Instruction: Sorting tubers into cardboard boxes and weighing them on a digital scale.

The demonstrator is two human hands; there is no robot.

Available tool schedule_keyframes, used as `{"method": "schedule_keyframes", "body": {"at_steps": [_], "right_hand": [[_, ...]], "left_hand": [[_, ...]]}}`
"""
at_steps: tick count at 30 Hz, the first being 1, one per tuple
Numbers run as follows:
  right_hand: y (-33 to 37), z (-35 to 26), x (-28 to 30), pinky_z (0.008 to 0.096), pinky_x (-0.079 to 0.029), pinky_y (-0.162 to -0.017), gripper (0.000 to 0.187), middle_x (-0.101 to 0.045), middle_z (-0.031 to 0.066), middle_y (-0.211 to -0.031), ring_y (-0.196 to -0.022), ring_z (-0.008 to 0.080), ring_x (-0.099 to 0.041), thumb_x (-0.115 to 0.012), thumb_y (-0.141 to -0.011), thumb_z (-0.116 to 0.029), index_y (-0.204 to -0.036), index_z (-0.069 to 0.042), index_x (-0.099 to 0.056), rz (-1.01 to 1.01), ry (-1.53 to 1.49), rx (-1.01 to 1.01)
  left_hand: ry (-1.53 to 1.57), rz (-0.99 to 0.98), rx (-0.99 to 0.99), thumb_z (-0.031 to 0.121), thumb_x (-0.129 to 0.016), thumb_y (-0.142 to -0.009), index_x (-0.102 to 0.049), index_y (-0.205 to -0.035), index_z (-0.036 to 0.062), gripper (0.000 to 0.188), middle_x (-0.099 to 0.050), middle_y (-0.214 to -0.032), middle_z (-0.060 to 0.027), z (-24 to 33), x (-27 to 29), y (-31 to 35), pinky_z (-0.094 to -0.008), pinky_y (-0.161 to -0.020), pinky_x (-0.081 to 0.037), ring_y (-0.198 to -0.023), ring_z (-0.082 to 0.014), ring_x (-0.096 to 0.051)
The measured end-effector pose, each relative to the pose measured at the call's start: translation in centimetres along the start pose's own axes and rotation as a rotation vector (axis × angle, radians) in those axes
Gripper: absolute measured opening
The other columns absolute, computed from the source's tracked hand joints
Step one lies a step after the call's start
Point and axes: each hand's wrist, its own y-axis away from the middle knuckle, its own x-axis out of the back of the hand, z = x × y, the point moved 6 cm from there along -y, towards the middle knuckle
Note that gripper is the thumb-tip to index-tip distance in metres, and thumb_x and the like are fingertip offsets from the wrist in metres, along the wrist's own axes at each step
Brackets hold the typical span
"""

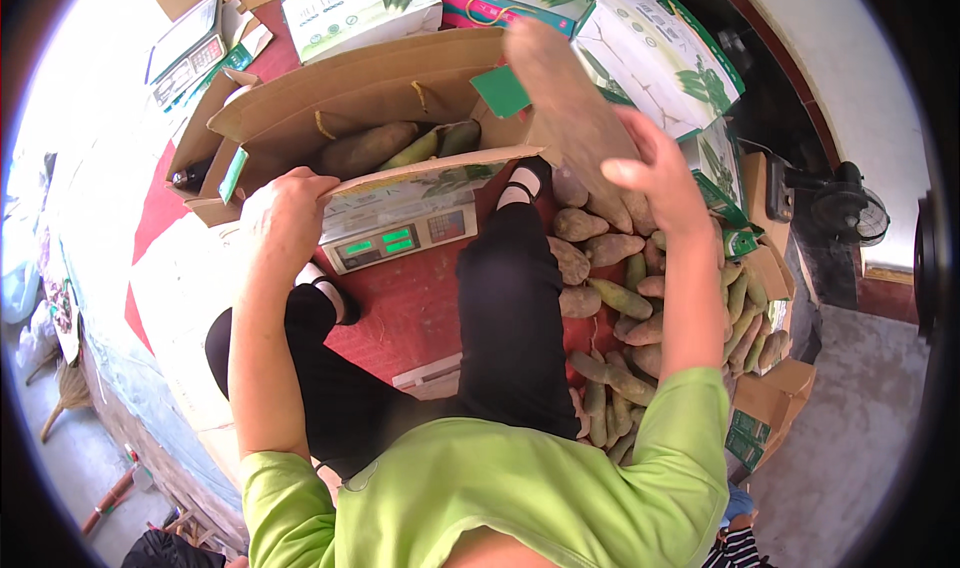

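Note:
My right hand (665, 173) is closed on a large, long brown root vegetable (565, 93), blurred at its upper end. It is tilted, held above the right side of an open cardboard box (370, 68). With its fingers curled over the near edge, my left hand (285, 208) grips the box's left front corner. Inside lie several root vegetables (410, 148), brown and green. The box rests over a digital scale (400, 243) with lit green displays. A pile of brown and green root vegetables (620, 303) lies on the red floor covering beside my right leg.
Printed white and green cartons (360, 8) stand at the far side, with another carton (660, 58) at the far right. A second scale (185, 53) sits far left. To the right are a black fan (850, 208) and an open brown carton (775, 398). My feet flank the scale.

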Motion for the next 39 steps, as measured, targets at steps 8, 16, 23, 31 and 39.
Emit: {"method": "schedule_keyframes", "body": {"at_steps": [8, 16, 23, 31, 39], "right_hand": [[-9.9, -2.1, -7.7, 0.0304, -0.044, -0.087, 0.059, -0.060, 0.0101, -0.110, -0.103, 0.0170, -0.055, -0.071, -0.070, -0.032, -0.117, 0.000, -0.056, -0.345, 0.322, -0.041], [-8.5, 0.4, -6.7, 0.0304, -0.049, -0.077, 0.040, -0.066, 0.0101, -0.097, -0.092, 0.0185, -0.061, -0.070, -0.077, -0.024, -0.110, -0.002, -0.062, -0.052, 0.349, 0.304], [1.1, 7.2, 1.4, 0.0235, -0.047, -0.077, 0.032, -0.065, 0.0060, -0.103, -0.091, 0.0113, -0.061, -0.063, -0.087, -0.017, -0.115, -0.003, -0.058, 0.217, 0.029, -0.032], [15.6, 27.5, -2.2, 0.0258, -0.049, -0.057, 0.022, -0.064, 0.0017, -0.083, -0.071, 0.0112, -0.061, -0.062, -0.083, -0.010, -0.104, -0.004, -0.062, 0.424, -0.135, -0.580], [23.7, 37.7, -8.7, 0.0270, -0.050, -0.066, 0.022, -0.066, 0.0081, -0.086, -0.073, 0.0126, -0.062, -0.060, -0.086, -0.012, -0.103, 0.002, -0.061, 0.249, 0.118, -0.618]], "left_hand": [[-0.006, -0.078, 0.035, 0.013, -0.053, -0.083, -0.070, -0.098, 0.0112, 0.022, -0.063, -0.090, -0.0104, 0.3, 0.0, -0.4, -0.0381, -0.077, -0.048, -0.087, -0.0317, -0.061], [0.029, -0.058, -0.033, 0.007, -0.054, -0.084, -0.068, -0.099, 0.0040, 0.021, -0.063, -0.091, -0.0133, 0.5, -0.1, -0.5, -0.0382, -0.077, -0.047, -0.086, -0.0336, -0.061], [0.042, -0.068, -0.075, 0.006, -0.058, -0.083, -0.065, -0.104, 0.0016, 0.022, -0.063, -0.092, -0.0147, 0.8, -0.1, -0.4, -0.0363, -0.075, -0.046, -0.084, -0.0331, -0.060], [0.033, -0.054, -0.072, 0.011, -0.059, -0.085, -0.066, -0.105, 0.0057, 0.022, -0.064, -0.093, -0.0121, 0.2, -0.6, -0.5, -0.0352, -0.075, -0.047, -0.082, -0.0308, -0.062], [0.032, -0.096, 0.009, 0.010, -0.058, -0.087, -0.064, -0.108, 0.0021, 0.023, -0.063, -0.096, -0.0137, 0.6, -0.8, -0.6, -0.0345, -0.079, -0.046, -0.085, -0.0292, -0.062]]}}
